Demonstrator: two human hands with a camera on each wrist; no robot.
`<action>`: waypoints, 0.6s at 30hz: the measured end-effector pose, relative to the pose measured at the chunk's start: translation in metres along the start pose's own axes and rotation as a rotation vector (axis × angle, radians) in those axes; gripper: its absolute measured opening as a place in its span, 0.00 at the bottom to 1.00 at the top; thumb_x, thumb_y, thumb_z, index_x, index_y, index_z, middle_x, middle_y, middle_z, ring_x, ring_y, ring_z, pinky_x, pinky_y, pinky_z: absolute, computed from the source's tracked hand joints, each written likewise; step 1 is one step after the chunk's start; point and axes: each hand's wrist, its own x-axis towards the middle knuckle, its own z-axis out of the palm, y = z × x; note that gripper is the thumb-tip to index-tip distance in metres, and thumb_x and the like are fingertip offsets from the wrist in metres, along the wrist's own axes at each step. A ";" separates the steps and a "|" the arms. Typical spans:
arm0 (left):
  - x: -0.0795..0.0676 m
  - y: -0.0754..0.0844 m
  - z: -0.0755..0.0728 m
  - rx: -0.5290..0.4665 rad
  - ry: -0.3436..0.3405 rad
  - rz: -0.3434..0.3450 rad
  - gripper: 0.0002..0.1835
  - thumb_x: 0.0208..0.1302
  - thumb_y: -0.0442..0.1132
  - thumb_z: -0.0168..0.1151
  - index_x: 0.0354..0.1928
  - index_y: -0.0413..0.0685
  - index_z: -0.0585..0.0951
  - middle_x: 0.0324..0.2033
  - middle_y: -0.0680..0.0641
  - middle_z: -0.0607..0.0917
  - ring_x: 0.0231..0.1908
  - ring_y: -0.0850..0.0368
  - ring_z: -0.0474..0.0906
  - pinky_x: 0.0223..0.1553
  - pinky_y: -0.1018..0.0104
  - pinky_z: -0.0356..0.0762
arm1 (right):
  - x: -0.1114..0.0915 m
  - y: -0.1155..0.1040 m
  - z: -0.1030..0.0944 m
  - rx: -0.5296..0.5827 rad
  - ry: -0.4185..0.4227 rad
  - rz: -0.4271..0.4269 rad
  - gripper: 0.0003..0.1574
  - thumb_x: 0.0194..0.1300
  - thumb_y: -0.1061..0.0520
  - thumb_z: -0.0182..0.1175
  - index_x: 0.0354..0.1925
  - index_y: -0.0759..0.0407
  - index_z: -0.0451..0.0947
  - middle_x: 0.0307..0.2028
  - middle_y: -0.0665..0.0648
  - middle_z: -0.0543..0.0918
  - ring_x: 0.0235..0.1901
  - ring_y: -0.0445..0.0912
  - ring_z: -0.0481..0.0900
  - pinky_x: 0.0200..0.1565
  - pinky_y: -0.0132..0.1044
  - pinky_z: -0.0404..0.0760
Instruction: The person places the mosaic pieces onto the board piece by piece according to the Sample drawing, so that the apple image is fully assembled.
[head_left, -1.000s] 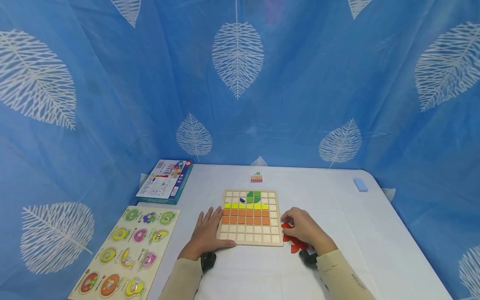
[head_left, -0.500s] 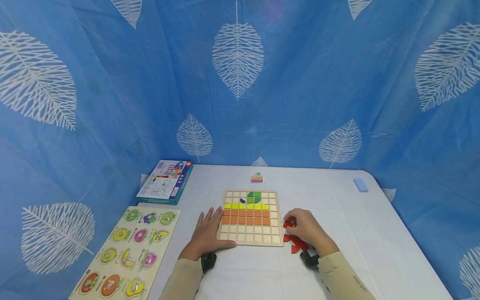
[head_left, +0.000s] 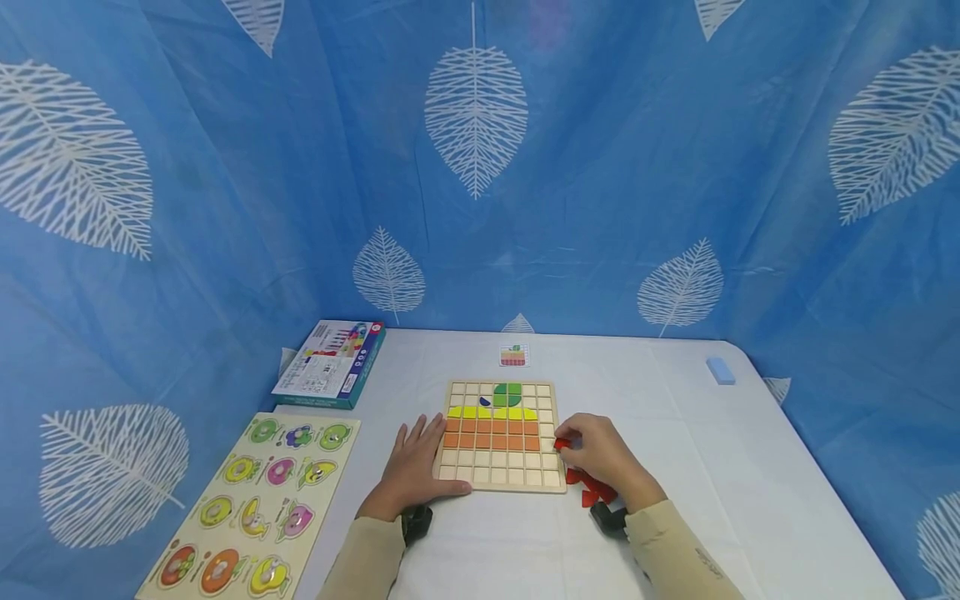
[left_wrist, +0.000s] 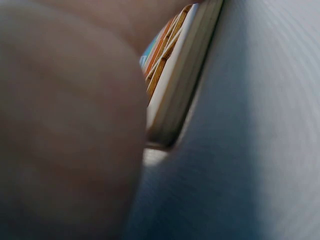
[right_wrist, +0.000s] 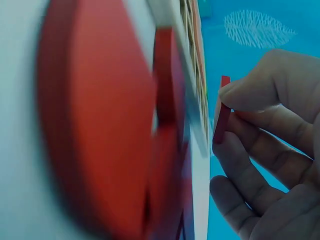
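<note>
A wooden grid board [head_left: 498, 480] lies on the white table, with green, blue, yellow and orange pieces in its upper and middle rows; the two lowest rows are bare wood. My left hand [head_left: 408, 471] rests along the board's left side and near corner, fingers spread, thumb along the front edge. Between thumb and fingers, my right hand [head_left: 603, 454] pinches a red tile [right_wrist: 222, 112], held up at the board's right edge. Beneath that hand several loose red tiles [head_left: 591, 497] lie in a pile, partly hidden by it in the head view.
A small picture card [head_left: 514, 355] lies behind the board. At the left are a boxed game [head_left: 330, 364] and a fruit puzzle board [head_left: 251, 500]. A light blue block [head_left: 721, 370] sits at the far right. Blue leaf-patterned cloth [head_left: 555, 208] surrounds the table.
My right hand has lifted a red tile from the pile and moved left with it to the board's right edge. The left hand has stayed in place.
</note>
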 end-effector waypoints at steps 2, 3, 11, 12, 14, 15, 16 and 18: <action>0.000 -0.001 0.000 0.003 -0.003 0.000 0.71 0.40 0.80 0.74 0.82 0.46 0.62 0.80 0.43 0.62 0.80 0.40 0.46 0.78 0.38 0.35 | 0.002 -0.004 0.004 0.004 -0.002 -0.046 0.15 0.56 0.66 0.76 0.43 0.55 0.89 0.39 0.44 0.84 0.39 0.43 0.80 0.50 0.46 0.85; 0.000 -0.001 0.000 0.003 -0.003 0.001 0.71 0.40 0.80 0.74 0.82 0.46 0.62 0.80 0.43 0.62 0.80 0.40 0.46 0.78 0.38 0.35 | 0.003 -0.007 0.006 0.009 -0.006 -0.072 0.14 0.57 0.67 0.75 0.42 0.55 0.89 0.39 0.44 0.84 0.39 0.43 0.80 0.49 0.46 0.85; 0.001 0.000 -0.001 0.005 -0.008 0.000 0.71 0.41 0.79 0.73 0.82 0.45 0.61 0.80 0.43 0.62 0.80 0.40 0.46 0.78 0.39 0.34 | 0.013 -0.034 0.025 0.013 -0.077 -0.182 0.12 0.60 0.65 0.76 0.43 0.56 0.90 0.39 0.43 0.83 0.39 0.43 0.78 0.46 0.41 0.84; 0.001 0.000 -0.001 0.004 -0.009 -0.002 0.71 0.41 0.79 0.73 0.82 0.45 0.62 0.80 0.43 0.62 0.80 0.40 0.46 0.78 0.39 0.34 | 0.014 -0.038 0.028 0.011 -0.091 -0.193 0.12 0.60 0.65 0.76 0.44 0.56 0.90 0.39 0.43 0.83 0.38 0.43 0.78 0.45 0.40 0.84; 0.001 0.000 -0.001 0.008 -0.011 -0.001 0.71 0.41 0.79 0.73 0.82 0.45 0.62 0.80 0.43 0.62 0.80 0.40 0.46 0.77 0.38 0.34 | 0.016 -0.045 0.034 0.010 -0.116 -0.217 0.12 0.61 0.64 0.76 0.45 0.57 0.90 0.38 0.43 0.83 0.37 0.43 0.77 0.43 0.38 0.84; 0.001 0.000 0.000 0.014 -0.018 -0.005 0.71 0.42 0.79 0.73 0.82 0.45 0.61 0.80 0.44 0.61 0.80 0.41 0.46 0.78 0.39 0.33 | 0.017 -0.048 0.037 0.010 -0.126 -0.230 0.12 0.61 0.64 0.76 0.45 0.58 0.90 0.38 0.44 0.83 0.37 0.43 0.77 0.42 0.37 0.84; 0.001 0.000 0.000 0.017 -0.019 -0.004 0.71 0.42 0.80 0.73 0.82 0.45 0.61 0.80 0.44 0.61 0.80 0.41 0.46 0.78 0.39 0.34 | 0.018 -0.051 0.040 0.012 -0.138 -0.238 0.12 0.61 0.63 0.76 0.45 0.58 0.90 0.39 0.44 0.83 0.37 0.43 0.77 0.41 0.36 0.84; 0.001 -0.001 0.000 0.022 -0.024 -0.005 0.70 0.42 0.80 0.72 0.82 0.45 0.62 0.80 0.44 0.62 0.80 0.41 0.46 0.78 0.39 0.33 | 0.020 -0.058 0.047 0.006 -0.156 -0.259 0.12 0.62 0.63 0.76 0.45 0.58 0.90 0.39 0.44 0.84 0.37 0.42 0.78 0.42 0.35 0.83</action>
